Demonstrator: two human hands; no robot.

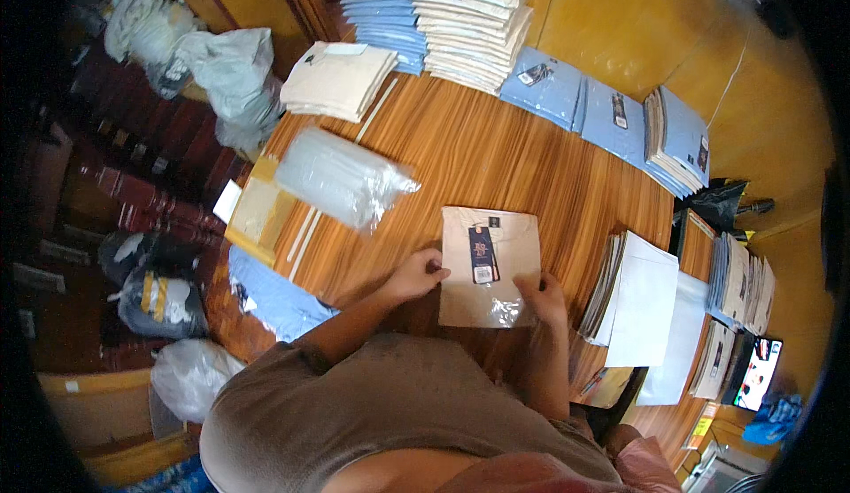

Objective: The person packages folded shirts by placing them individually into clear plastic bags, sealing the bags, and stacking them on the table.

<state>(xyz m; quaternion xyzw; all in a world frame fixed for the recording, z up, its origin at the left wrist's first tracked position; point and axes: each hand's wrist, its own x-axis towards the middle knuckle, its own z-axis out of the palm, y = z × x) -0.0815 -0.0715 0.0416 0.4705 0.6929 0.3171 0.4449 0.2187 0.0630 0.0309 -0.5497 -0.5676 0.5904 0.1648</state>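
Note:
A folded beige shirt in a clear plastic bag [456, 294] lies in front of me at the near edge of the wooden table [460, 139]. A dark hang tag [481, 254] with a white label shows on its front. My left hand [418, 276] has its fingers curled at the bag's left edge. On the opposite side, my right hand [542, 298] grips the right edge, thumb on top. Light glints off the plastic near the bag's lower end. Fingers beneath the bag are hidden.
A bundle of clear bags [341, 178] lies left of centre. Beige packed shirts [474, 28] and blue packed shirts [540, 85] line the far edge. White sheets [642, 302] top a pile at right. A blue garment [274, 294] lies on the left, near a cardboard box [258, 214].

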